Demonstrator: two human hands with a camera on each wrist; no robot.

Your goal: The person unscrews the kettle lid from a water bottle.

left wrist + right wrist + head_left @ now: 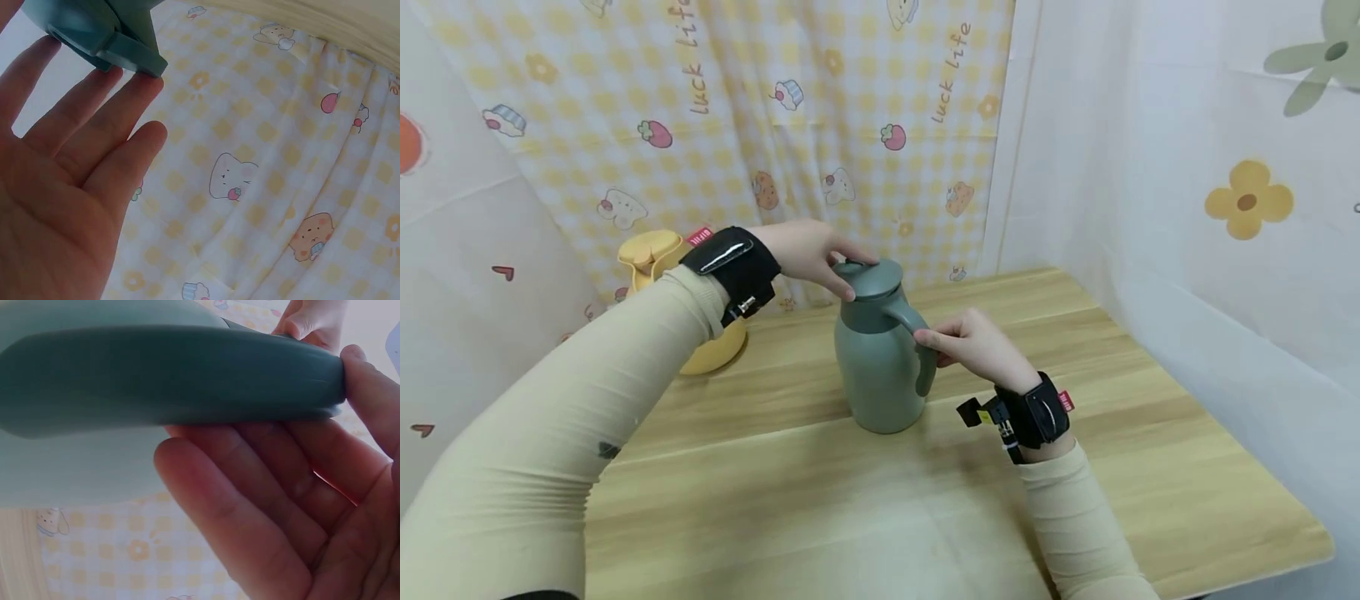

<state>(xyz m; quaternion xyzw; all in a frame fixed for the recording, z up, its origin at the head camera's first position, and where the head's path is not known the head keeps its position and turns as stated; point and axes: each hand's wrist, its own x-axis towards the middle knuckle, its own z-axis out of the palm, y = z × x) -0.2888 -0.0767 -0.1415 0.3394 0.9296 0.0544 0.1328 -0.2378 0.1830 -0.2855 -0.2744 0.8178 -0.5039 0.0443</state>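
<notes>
A grey-green thermos jug (880,375) stands upright on the wooden table, its handle (927,367) turned toward the right. My left hand (808,254) reaches over its lid (880,279) from the left, thumb at the near rim and fingers on top. In the left wrist view, fairly straight fingers (94,119) touch the lid's edge with their tips. My right hand (977,342) pinches the upper part of the handle. Up close in the right wrist view, the thumb (369,387) presses one side of the dark green handle (175,378) while fingers lie along its other side.
Behind my left forearm stands a yellow jug (651,247), partly hidden by the sleeve. A checked curtain (850,167) hangs along the table's back edge, and a white curtain (1187,308) borders the right side. The wooden table top (760,500) extends in front of the thermos jug.
</notes>
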